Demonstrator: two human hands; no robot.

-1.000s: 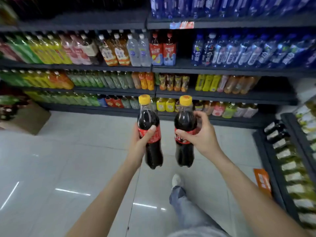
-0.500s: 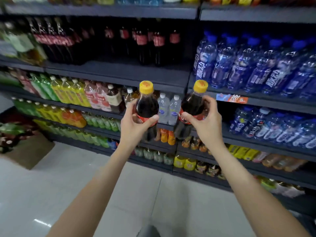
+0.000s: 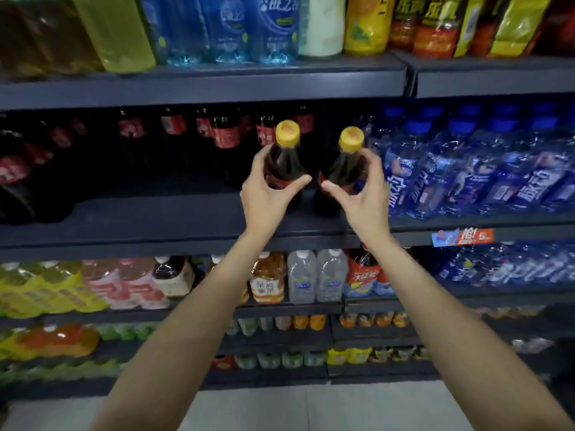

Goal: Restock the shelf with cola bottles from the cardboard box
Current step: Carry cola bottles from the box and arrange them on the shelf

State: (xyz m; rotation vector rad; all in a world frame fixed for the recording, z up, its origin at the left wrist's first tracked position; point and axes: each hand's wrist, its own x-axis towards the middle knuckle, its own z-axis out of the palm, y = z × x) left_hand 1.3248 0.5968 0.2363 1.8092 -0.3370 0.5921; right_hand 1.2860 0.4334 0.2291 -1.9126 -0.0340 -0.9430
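Observation:
Two dark cola bottles with yellow caps and red labels stand side by side over the dark cola shelf [image 3: 161,219]. My left hand [image 3: 267,194] grips the left cola bottle [image 3: 284,157] around its middle. The right cola bottle [image 3: 347,166] is held in my right hand [image 3: 362,197], leaning a little to the left. Both bottle bases sit at or just above the shelf board, hidden behind my hands. Further back on the same shelf stands a row of cola bottles [image 3: 224,135] with red labels. The cardboard box is out of view.
Blue water bottles [image 3: 473,169] fill the shelf section just right of the right bottle. The shelf above [image 3: 217,85] carries large bottles and hangs close over the caps. Lower shelves hold mixed drinks [image 3: 298,278]. Pale floor tiles [image 3: 311,409] show at the bottom.
Both hands have raised the two bottles from chest height in the aisle up and forward onto the cola shelf. The view has moved closer to the shelves and tilted up.

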